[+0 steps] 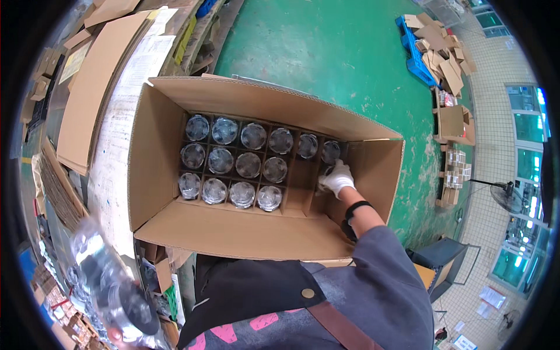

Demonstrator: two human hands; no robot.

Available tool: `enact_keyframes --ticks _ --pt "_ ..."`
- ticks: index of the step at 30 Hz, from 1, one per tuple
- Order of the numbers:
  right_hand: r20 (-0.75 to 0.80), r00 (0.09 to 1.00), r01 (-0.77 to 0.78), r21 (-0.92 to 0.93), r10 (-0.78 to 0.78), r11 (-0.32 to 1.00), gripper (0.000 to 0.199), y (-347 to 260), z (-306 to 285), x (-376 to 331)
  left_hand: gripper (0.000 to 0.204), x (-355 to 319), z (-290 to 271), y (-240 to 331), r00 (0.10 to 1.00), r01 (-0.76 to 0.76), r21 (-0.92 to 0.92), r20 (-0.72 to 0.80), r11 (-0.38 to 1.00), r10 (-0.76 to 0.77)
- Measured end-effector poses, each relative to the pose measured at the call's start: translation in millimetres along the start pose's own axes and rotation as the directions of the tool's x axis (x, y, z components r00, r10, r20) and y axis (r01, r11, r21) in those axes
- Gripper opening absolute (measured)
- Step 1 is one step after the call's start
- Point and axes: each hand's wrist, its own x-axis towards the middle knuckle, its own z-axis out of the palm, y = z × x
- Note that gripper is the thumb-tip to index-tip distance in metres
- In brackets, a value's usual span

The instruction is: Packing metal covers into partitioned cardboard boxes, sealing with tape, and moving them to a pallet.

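Inside the divided carton [175, 163], our gloved right hand [337, 178] lowers a jar.
Left hand [119, 303] grips clear jars [96, 256]; glass looks fragile, slippery — hold the body.

Brown carton [175, 227], clear jars [248, 165], white glove [338, 179], green floor [326, 52], perhaps speckled

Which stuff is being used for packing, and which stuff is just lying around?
In use:
- big open brown cardboard box
- clear round glass jars
- white-gloved right hand
- blurred clear jar at lower left

Lying about:
- flat cardboard sheets
- blue pallet with cardboard scraps
- standing fan
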Motion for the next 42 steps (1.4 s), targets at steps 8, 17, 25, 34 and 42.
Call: enact_keyframes --ticks 8,17,25,34,42 --pt "0.35 0.706 -0.203 0.933 -0.615 0.298 0.077 -59 -100 -60 0.081 141 143 10 0.71 -0.448 0.51 0.702 0.734 -0.055" --pt "0.088 0.961 0.244 0.181 -0.263 0.953 0.043 -18 16 25 0.104 221 273 -141 0.582 -0.603 0.608 0.778 0.516 -0.237" --pt "-0.074 0.913 0.399 -0.043 -0.402 0.916 0.056 -38 -24 -46 0.076 257 244 -166 0.851 -0.089 0.705 0.421 0.704 -0.313" --pt "0.287 0.707 0.126 0.848 -0.646 0.515 0.047 -37 17 -59 0.087 225 291 -167 0.781 0.458 0.211 0.367 0.863 -0.505" --pt "0.477 0.833 0.451 -0.29 -0.281 0.844 0.054 -29 55 -34 0.056 222 167 -55 0.771 -0.182 0.262 0.636 0.948 -0.027"
